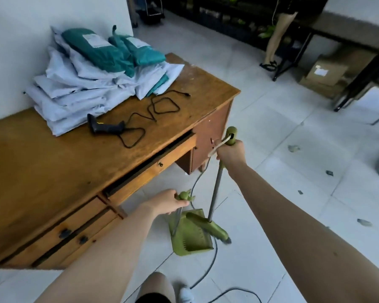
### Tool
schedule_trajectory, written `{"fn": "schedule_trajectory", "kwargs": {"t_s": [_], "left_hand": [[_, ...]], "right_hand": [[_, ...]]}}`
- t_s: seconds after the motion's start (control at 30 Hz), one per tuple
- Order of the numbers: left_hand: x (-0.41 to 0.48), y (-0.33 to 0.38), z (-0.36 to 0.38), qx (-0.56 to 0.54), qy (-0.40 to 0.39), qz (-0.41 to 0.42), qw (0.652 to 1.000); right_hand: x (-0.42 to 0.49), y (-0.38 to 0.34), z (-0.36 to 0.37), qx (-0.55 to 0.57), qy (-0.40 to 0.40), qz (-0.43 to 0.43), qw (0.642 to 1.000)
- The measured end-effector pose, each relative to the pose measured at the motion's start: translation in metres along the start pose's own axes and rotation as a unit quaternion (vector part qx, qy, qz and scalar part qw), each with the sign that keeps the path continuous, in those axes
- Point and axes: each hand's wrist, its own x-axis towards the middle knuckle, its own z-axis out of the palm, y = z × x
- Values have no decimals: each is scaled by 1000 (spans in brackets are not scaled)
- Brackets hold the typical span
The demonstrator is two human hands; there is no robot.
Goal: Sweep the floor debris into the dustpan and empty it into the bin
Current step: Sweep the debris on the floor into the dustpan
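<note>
Left hand [170, 202] closed on dustpan [189, 237] handle; right hand [230, 150] gripping broom [214, 193] top; scraps [293, 148] well apart, rightward; best to carry both over, set pan lip flat, sweep low; no bin visible.
</note>
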Motion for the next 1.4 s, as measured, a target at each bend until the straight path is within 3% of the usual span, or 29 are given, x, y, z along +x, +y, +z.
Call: {"fn": "schedule_trajectory", "kwargs": {"t_s": [0.23, 0.3, 0.4, 0.43, 0.57, 0.8, 0.93, 1.13, 1.3, 1.4], "left_hand": [[61, 101, 21, 85, -48, 93, 991], [76, 124, 26, 111, -63, 116, 985], [102, 150, 29, 141, -73, 137, 978], [111, 158, 27, 153, -73, 145, 975], [148, 194, 14, 194, -83, 170, 963], [216, 246, -3, 212, -118, 203, 949], [240, 277, -3, 233, -100, 231, 939], [284, 324, -10, 240, -81, 236, 938], [333, 371, -13, 236, -74, 231, 941], [365, 404, -11, 234, -58, 227, 944]], "right_hand": [[42, 26, -104, 26, 103, 29, 994], [49, 32, -128, -40, 137, 35, 989], [60, 31, -164, -239, 141, 112, 954], [67, 30, -177, -223, 123, 155, 955], [98, 31, -227, 44, 93, 279, 955], [134, 33, -283, 357, 178, 269, 877], [158, 15, -297, 419, 177, 288, 843], [207, 14, -300, 455, 137, 268, 838], [262, 54, -321, 376, 93, 386, 837], [303, 80, -348, 350, 67, 415, 837]]}}
